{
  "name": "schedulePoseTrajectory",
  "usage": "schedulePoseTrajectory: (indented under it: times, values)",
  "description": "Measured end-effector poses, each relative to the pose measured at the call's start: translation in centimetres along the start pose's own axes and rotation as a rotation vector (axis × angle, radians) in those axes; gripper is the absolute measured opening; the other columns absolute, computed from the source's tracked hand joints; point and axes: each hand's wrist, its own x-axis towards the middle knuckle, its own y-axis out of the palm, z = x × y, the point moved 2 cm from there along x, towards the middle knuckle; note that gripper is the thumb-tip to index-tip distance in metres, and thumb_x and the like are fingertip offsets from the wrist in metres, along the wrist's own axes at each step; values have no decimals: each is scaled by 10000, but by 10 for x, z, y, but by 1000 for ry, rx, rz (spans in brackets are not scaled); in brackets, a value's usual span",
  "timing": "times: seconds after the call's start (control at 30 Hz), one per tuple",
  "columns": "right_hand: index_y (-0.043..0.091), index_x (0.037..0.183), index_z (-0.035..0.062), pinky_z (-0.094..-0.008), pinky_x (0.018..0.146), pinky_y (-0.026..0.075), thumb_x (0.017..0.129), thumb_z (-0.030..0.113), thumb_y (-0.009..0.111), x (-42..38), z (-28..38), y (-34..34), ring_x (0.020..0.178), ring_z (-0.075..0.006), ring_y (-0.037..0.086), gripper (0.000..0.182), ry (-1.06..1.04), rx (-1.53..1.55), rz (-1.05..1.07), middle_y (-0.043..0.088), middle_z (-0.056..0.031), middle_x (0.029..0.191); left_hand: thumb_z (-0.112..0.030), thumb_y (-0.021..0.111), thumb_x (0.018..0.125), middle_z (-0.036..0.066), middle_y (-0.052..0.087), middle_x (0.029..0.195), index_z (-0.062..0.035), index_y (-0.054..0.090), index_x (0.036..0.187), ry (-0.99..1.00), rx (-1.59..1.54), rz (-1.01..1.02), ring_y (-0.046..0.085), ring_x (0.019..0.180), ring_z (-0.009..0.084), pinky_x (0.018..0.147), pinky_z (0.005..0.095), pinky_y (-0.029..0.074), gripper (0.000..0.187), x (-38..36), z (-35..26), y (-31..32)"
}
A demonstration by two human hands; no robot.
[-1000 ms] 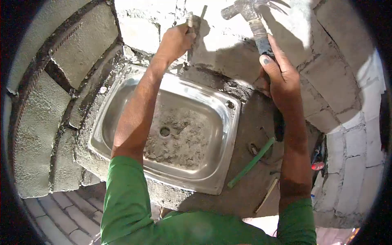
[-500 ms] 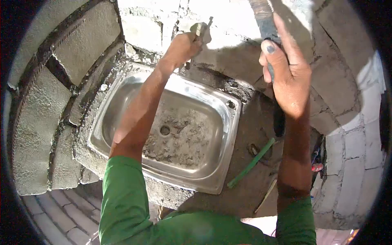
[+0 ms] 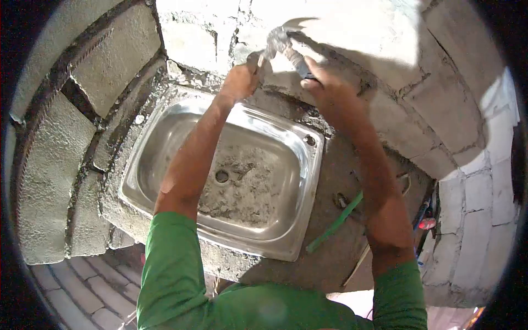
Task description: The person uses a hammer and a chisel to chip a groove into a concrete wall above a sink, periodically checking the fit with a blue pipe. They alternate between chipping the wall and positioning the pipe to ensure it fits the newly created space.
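Observation:
My left hand [image 3: 240, 82] is closed around a chisel [image 3: 263, 57], held against the block wall just above the sink's back rim. My right hand [image 3: 324, 82] grips a claw hammer [image 3: 296, 59] by its handle. Blurred by motion, the hammer's head overlaps the chisel's upper end, right beside my left fist. Below my arms is a stainless steel sink [image 3: 309, 190], set into a rough concrete counter. Grey mortar crumbs [image 3: 250, 190] lie over its bottom around the drain hole.
Right of the sink, a green strip [image 3: 336, 221] lies on the counter [image 3: 286, 275], near a thin stick [image 3: 357, 265]. Block walls [image 3: 440, 110] rise behind and on both sides. A red and white object [image 3: 427, 224] sits at the right edge.
My right hand has swung the hammer down and left, from raised at the upper right to the chisel's end. My left hand has shifted slightly left and down with the chisel.

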Motion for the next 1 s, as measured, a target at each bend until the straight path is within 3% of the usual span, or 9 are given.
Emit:
schedulePoseTrajectory:
  times: [0.13,0.27,0.37,0.4,0.47,0.53,0.6,0.7,1.0]
  values:
    - [462,1414,123,-351,879,478,973,289,533,-9,-28,23,970,-305,654,476,79,-11,-60,629,-249,1109,-247,609,869,238,670,844,-22,678,909,-79,49,2,669,793,403,721,487,541,238,5,28,26]
    - [459,1426,199,-318,661,495,963,300,557,-22,-27,2,627,-149,538,483,9,127,-218,598,-78,775,-249,606,868,226,679,857,-52,677,933,-133,252,132,675,802,387,718,472,546,219,-3,44,38]
    - [456,1431,161,-271,609,467,952,251,556,-26,-17,-33,631,-91,511,498,61,128,-191,550,-23,738,-233,603,875,227,673,846,-74,636,1032,-201,75,39,682,838,365,707,454,549,226,15,35,12]
    - [456,1430,135,-248,577,445,940,225,552,-31,-12,-43,614,-71,484,508,64,233,-226,528,-5,730,-234,599,894,215,671,798,-47,640,1027,21,-92,-94,680,773,338,667,424,542,234,23,32,-6]
    - [455,1430,109,-226,545,422,928,198,549,-40,-6,-55,597,-51,458,518,79,342,-254,506,13,721,-263,602,923,181,664,728,2,652,1007,-197,-94,-62,662,661,248,599,364,523,283,33,-26,-59]
    - [436,1437,77,-200,510,392,919,179,535,-44,0,-62,570,-38,431,537,112,405,-306,497,24,712,-249,597,933,154,640,682,0,657,1019,89,-58,-256,632,611,211,578,355,508,270,37,-50,-82]
    - [423,1442,66,-190,496,381,918,174,528,-47,2,-66,556,-33,419,545,122,462,-330,493,29,707,-245,591,945,67,629,740,-1,626,1079,26,-62,-146,557,670,125,611,312,480,281,34,-62,-90]
    - [406,1448,49,-193,498,381,930,165,519,-49,1,-66,553,-35,417,543,73,451,-331,498,29,708,-213,587,945,172,627,746,15,615,1073,-151,-31,-29,593,670,189,628,358,482,262,19,-77,-83]
    - [409,1445,51,-173,511,352,958,88,514,-44,30,-60,559,-18,387,499,-66,502,-319,494,36,712,-148,598,914,212,645,828,-7,644,1010,-12,-182,-111,645,688,297,663,405,505,177,-5,-28,-21]
